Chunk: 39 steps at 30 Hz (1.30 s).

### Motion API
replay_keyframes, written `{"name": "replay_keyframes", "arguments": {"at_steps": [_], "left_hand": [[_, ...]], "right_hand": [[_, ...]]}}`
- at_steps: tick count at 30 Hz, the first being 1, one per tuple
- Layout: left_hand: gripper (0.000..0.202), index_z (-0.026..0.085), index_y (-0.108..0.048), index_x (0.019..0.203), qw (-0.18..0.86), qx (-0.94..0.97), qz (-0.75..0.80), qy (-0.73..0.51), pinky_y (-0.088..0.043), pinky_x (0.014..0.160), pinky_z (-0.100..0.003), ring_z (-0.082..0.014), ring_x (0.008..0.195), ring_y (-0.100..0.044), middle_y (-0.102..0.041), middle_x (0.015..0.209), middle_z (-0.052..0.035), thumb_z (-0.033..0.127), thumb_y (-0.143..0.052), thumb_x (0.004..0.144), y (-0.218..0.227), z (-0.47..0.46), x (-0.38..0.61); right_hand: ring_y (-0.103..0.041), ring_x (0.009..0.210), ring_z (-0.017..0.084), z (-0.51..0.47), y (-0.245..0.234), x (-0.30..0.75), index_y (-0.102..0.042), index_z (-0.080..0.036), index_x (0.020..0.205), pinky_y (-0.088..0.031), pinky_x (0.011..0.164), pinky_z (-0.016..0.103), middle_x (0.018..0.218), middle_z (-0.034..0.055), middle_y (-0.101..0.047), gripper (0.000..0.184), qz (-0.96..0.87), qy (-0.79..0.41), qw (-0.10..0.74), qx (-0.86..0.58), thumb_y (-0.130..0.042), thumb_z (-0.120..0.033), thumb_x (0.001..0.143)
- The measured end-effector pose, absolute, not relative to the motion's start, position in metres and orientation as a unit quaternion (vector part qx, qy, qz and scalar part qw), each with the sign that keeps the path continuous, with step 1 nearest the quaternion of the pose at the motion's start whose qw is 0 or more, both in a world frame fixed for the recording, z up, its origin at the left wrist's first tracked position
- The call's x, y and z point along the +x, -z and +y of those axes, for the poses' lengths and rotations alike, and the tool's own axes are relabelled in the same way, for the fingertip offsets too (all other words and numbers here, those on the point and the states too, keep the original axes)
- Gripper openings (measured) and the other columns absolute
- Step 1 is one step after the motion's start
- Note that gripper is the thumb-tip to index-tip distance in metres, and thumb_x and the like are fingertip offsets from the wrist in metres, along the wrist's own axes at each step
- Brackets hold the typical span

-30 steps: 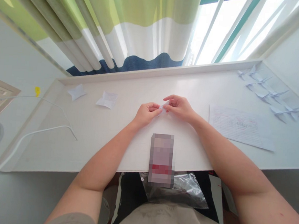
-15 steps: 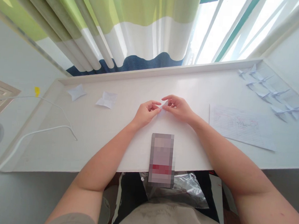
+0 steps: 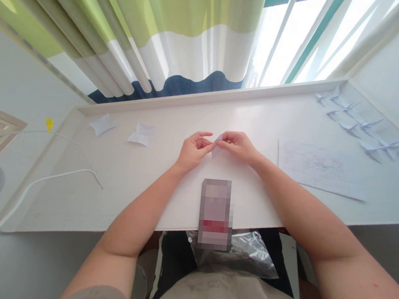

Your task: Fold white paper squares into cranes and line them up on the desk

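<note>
A small folded piece of white paper (image 3: 216, 147) is pinched between my two hands over the middle of the white desk (image 3: 141, 182). My left hand (image 3: 193, 150) has thumb and fingers closed on the paper's left side, index finger raised a little. Closed on the paper's right edge are the fingertips of my right hand (image 3: 238, 146). Both forearms rest across the desk's front edge.
Two folded paper pieces (image 3: 141, 134) lie at the back left. Several paper cranes (image 3: 363, 128) line the back right. A written sheet (image 3: 317, 168) lies to the right. A white cable (image 3: 55, 175) crosses the left side; a phone (image 3: 215, 213) sits at the front edge.
Both hands stayed in place, shifting their fingers slightly on the paper; the paper now stands more upright between the fingertips.
</note>
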State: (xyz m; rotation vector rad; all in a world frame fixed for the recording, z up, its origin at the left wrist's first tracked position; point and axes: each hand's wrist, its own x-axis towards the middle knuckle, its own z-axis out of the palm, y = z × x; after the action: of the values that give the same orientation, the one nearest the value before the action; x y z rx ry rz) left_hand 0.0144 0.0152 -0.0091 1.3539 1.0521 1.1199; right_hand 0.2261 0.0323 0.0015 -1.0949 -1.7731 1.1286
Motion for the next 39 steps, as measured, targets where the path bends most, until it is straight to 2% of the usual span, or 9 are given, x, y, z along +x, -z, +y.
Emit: {"name": "replay_keyframes", "arguments": {"at_steps": [6, 10, 13, 16, 19, 21, 25, 33, 39], "left_hand": [[0.046, 0.022, -0.072, 0.119, 0.520, 0.565, 0.443, -0.464, -0.057, 0.075, -0.026, -0.0131, 0.076, -0.074, -0.082, 0.088, -0.0006, 0.034, -0.097, 0.083, 0.012, 0.017, 0.013], [0.025, 0.021, -0.071, 0.102, 0.445, 0.595, 0.482, -0.465, -0.052, 0.068, -0.023, -0.0098, 0.068, -0.066, -0.077, 0.089, 0.0011, 0.023, -0.091, 0.087, 0.018, 0.018, 0.011], [0.007, 0.021, -0.077, 0.098, 0.395, 0.637, 0.510, -0.422, -0.057, 0.078, -0.029, -0.0140, 0.079, -0.070, -0.078, 0.093, -0.0016, 0.017, -0.080, 0.093, 0.019, 0.017, 0.011], [0.009, 0.023, -0.083, 0.098, 0.299, 0.701, 0.538, -0.360, -0.060, 0.098, -0.040, -0.0226, 0.100, -0.071, -0.080, 0.100, -0.0052, 0.017, -0.077, 0.096, 0.017, 0.016, 0.009], [0.008, 0.024, -0.087, 0.097, 0.208, 0.749, 0.556, -0.295, -0.057, 0.107, -0.049, -0.0294, 0.111, -0.067, -0.079, 0.100, -0.0076, 0.024, -0.079, 0.097, 0.013, 0.014, 0.006], [0.011, 0.024, -0.088, 0.100, 0.179, 0.766, 0.559, -0.264, -0.057, 0.108, -0.051, -0.0313, 0.113, -0.066, -0.079, 0.102, -0.0090, 0.029, -0.079, 0.099, 0.010, 0.013, 0.003], [0.021, 0.026, -0.088, 0.120, 0.147, 0.806, 0.522, -0.237, -0.055, 0.110, -0.051, -0.0315, 0.118, -0.063, -0.081, 0.114, -0.0093, 0.030, -0.075, 0.104, 0.008, 0.012, 0.000], [0.017, 0.028, -0.089, 0.106, 0.114, 0.851, 0.462, -0.222, -0.051, 0.110, -0.052, -0.0307, 0.124, -0.065, -0.085, 0.124, -0.0059, 0.027, -0.073, 0.105, 0.007, 0.013, -0.006], [0.013, 0.027, -0.087, 0.104, 0.147, 0.871, 0.427, -0.196, -0.053, 0.107, -0.049, -0.0283, 0.117, -0.071, -0.085, 0.122, -0.0048, 0.034, -0.075, 0.103, -0.002, 0.011, -0.007]], "right_hand": [[-0.052, 0.066, 0.015, 0.035, 0.003, 0.222, -0.065, -0.022, 0.079, -0.040, 0.065, 0.033, 0.075, -0.0006, -0.064, 0.033, -0.679, -0.447, 0.381, -0.441, -0.074, -0.052, 0.091], [-0.066, 0.085, 0.021, 0.040, 0.012, 0.224, -0.066, -0.024, 0.097, -0.052, 0.076, 0.036, 0.096, 0.0037, -0.074, 0.022, -0.699, -0.375, 0.418, -0.442, -0.079, -0.035, 0.082], [-0.067, 0.099, 0.027, 0.043, 0.016, 0.228, -0.069, -0.026, 0.100, -0.055, 0.089, 0.042, 0.104, 0.0061, -0.076, 0.022, -0.755, -0.309, 0.399, -0.419, -0.079, -0.028, 0.080], [-0.066, 0.105, 0.030, 0.045, 0.017, 0.234, -0.078, -0.026, 0.099, -0.053, 0.102, 0.049, 0.106, 0.0083, -0.077, 0.014, -0.811, -0.275, 0.329, -0.399, -0.076, -0.025, 0.085], [-0.066, 0.111, 0.033, 0.046, 0.018, 0.238, -0.086, -0.027, 0.101, -0.049, 0.108, 0.053, 0.113, 0.0102, -0.079, 0.013, -0.832, -0.262, 0.273, -0.406, -0.077, -0.030, 0.091], [-0.066, 0.112, 0.033, 0.047, 0.018, 0.240, -0.088, -0.028, 0.101, -0.048, 0.109, 0.053, 0.115, 0.0104, -0.080, 0.013, -0.838, -0.251, 0.264, -0.407, -0.079, -0.032, 0.093], [-0.066, 0.111, 0.032, 0.046, 0.016, 0.238, -0.089, -0.028, 0.098, -0.046, 0.104, 0.049, 0.112, 0.0089, -0.082, 0.014, -0.859, -0.234, 0.256, -0.375, -0.074, -0.027, 0.099], [-0.066, 0.112, 0.032, 0.039, 0.008, 0.235, -0.087, -0.027, 0.098, -0.045, 0.100, 0.048, 0.111, 0.0086, -0.085, 0.022, -0.876, -0.215, 0.209, -0.379, -0.067, -0.021, 0.103], [-0.066, 0.110, 0.031, 0.038, 0.007, 0.235, -0.087, -0.027, 0.100, -0.047, 0.101, 0.048, 0.114, 0.0093, -0.084, 0.022, -0.875, -0.222, 0.212, -0.375, -0.065, -0.022, 0.103]]}}
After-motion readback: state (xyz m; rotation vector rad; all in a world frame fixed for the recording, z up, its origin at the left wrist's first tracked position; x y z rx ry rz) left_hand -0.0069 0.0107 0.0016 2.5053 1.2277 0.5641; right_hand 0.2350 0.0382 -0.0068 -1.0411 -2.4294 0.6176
